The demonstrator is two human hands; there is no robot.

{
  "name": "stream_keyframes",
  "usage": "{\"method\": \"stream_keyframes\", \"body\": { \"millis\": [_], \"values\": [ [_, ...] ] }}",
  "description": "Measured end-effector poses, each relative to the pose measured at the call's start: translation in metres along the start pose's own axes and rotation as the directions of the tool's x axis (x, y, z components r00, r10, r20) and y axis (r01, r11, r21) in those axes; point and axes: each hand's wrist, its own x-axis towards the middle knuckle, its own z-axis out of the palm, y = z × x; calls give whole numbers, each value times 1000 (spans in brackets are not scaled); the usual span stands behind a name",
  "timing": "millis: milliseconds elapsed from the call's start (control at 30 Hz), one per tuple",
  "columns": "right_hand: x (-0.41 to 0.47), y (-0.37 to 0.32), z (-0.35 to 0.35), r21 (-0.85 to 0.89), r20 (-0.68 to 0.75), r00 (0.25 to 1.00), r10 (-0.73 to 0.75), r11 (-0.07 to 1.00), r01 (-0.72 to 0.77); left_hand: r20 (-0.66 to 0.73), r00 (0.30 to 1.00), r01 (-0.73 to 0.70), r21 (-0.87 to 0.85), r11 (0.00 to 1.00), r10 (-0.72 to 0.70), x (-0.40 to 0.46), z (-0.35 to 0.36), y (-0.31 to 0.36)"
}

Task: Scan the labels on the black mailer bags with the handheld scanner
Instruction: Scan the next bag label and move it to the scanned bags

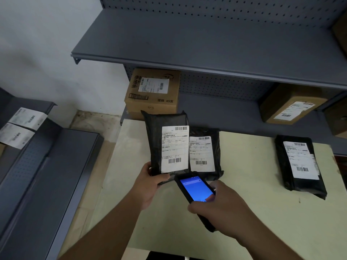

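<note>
My left hand (150,186) grips the bottom edge of a black mailer bag (155,132) and holds it upright above the pale table (262,212), its white label (175,149) facing me. My right hand (221,205) holds the black handheld scanner (195,188), its blue screen lit, its top end just below the bag's label. A second black mailer bag (216,152) lies flat on the table right behind, label up. A third black mailer bag (300,166) lies at the table's right side, label up.
Grey metal shelving (206,44) with a pegboard back stands behind the table. Two labelled cardboard boxes (153,92) (291,106) sit on its lower shelf. Low grey shelf units (47,166) with two labelled white parcels (20,126) stand on the left.
</note>
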Motion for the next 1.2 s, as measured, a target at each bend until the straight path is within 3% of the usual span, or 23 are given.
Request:
{"method": "stream_keyframes", "body": {
  "millis": [733,1200],
  "values": [
    [9,5,0,9,-25,999,22,1000,-21,6,1000,7,-25,1000,-6,6,6,2],
    [8,37,-31,76,-77,995,63,995,-57,76,995,61,-36,997,-58,8,65,-10]
  ]
}}
